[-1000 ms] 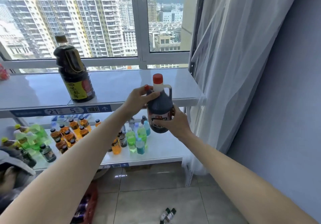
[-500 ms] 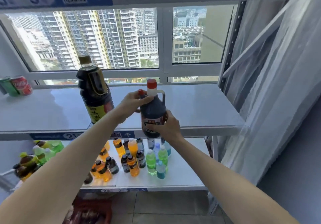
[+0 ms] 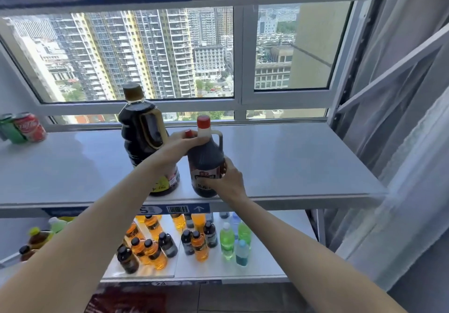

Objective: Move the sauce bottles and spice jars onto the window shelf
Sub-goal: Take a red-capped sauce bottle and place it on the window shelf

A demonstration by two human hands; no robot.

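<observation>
Window shelf (image 3: 291, 167), front edge | red-capped sauce bottle (image 3: 206, 164) upright beside larger dark bottle (image 3: 145, 140) | left hand (image 3: 178, 146) gripped shoulder | right hand (image 3: 227, 179) fingers wrapped label.

Single head-worn view, facing forward and slightly down at the shelf (image 3: 291, 167) from close range, window (image 3: 145, 57) beyond; edges appear distorted by the wide-angle lens.

Bright daylight through the window (image 3: 145, 55); wide-angle edges bend, corners blur.
</observation>
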